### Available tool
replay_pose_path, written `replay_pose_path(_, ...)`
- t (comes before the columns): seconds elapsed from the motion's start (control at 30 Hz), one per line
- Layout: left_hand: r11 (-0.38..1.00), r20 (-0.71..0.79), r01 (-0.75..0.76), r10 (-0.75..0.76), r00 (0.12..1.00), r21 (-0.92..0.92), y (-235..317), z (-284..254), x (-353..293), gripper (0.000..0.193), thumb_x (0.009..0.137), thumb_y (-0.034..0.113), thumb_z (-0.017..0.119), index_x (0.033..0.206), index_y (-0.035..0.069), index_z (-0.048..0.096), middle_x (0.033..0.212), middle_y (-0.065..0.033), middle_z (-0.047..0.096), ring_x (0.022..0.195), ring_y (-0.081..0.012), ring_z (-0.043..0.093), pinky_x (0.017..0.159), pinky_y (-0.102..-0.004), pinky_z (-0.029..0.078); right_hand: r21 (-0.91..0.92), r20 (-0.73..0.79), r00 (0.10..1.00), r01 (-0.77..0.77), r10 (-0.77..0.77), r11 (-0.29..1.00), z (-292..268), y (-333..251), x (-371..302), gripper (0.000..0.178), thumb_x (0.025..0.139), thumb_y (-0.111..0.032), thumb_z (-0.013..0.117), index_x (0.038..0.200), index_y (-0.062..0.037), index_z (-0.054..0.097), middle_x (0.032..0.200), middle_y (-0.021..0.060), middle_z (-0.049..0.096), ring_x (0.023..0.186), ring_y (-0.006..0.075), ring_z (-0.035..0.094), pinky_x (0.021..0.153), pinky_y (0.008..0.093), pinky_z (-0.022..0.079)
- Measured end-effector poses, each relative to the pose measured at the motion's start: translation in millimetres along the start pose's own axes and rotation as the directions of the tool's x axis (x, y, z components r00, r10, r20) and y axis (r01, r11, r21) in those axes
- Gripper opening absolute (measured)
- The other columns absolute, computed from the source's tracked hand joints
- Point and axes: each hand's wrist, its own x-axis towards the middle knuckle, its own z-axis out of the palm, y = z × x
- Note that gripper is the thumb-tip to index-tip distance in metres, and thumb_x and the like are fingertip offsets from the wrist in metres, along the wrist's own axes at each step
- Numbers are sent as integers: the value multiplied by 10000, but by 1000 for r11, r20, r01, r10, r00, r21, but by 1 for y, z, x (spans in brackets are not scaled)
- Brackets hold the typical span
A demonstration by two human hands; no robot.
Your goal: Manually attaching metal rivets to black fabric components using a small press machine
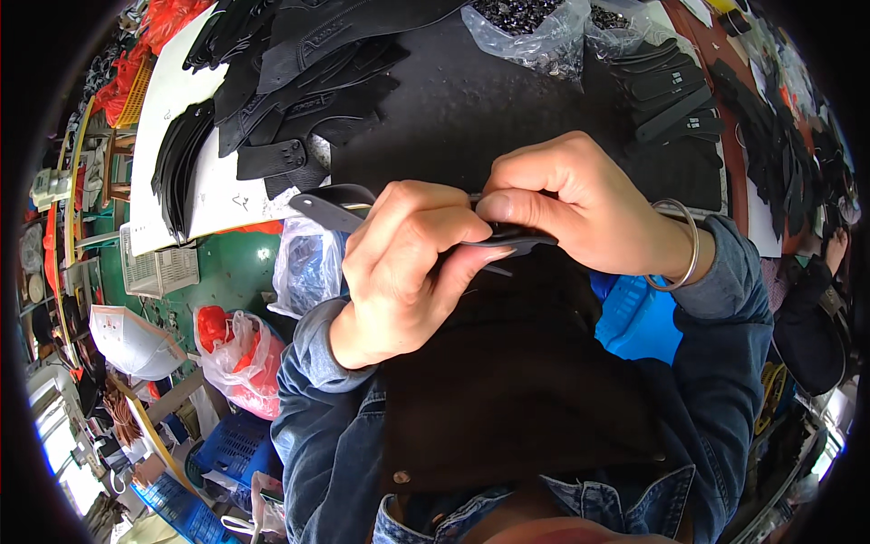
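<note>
A narrow black leather-like strap is held in front of my chest, above the near edge of the table. My left hand is closed round it, and its loose end with small holes sticks out to the left. My right hand pinches the same strap at its other part, thumb pressed on top, close to the left fingertips. Whatever lies between the fingertips is mostly covered by them. A metal bangle circles my right wrist.
Stacks of black cut pieces lie on the table's left, and more black straps at its right. Clear bags of small dark shiny parts sit at the back. Left of me are a pale crate and plastic bags.
</note>
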Motion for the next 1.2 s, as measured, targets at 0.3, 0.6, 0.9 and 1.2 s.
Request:
replay_pose_path(0.3,939,28,258,-258,966,-227,2,-9,-5,228,673,-68,690,856,1,573,808,-123,589,713,-240,599,621,-303,483,-447,0,957,260,-290,856,10,-17,-2,318,708,-254,700,844,-5,555,761,101,499,594,270,532,508,356,429)
replay_pose_path(0.6,923,-1,316,-324,946,-219,2,-31,-8,219,676,-97,666,843,-5,557,806,-120,560,704,-243,580,608,-310,469,-490,3,937,306,-349,816,28,-24,19,288,743,-259,684,759,-11,538,665,78,444,536,231,485,466,331,396)
replay_pose_path(0.9,660,-246,170,23,969,732,-78,-146,46,156,726,42,709,809,27,579,749,-91,603,637,-227,593,568,-306,458,-365,-37,989,119,-142,923,-10,-21,22,625,827,-345,603,1276,45,409,1198,156,506,818,173,507,760,285,394)
replay_pose_path(1.2,307,-107,191,-269,957,932,-226,-192,23,192,749,173,684,901,74,622,897,-103,623,851,-302,594,740,-374,470,-405,-292,956,-147,25,902,-45,-12,-23,480,726,-12,612,1191,19,494,1181,138,502,799,174,519,767,283,426)
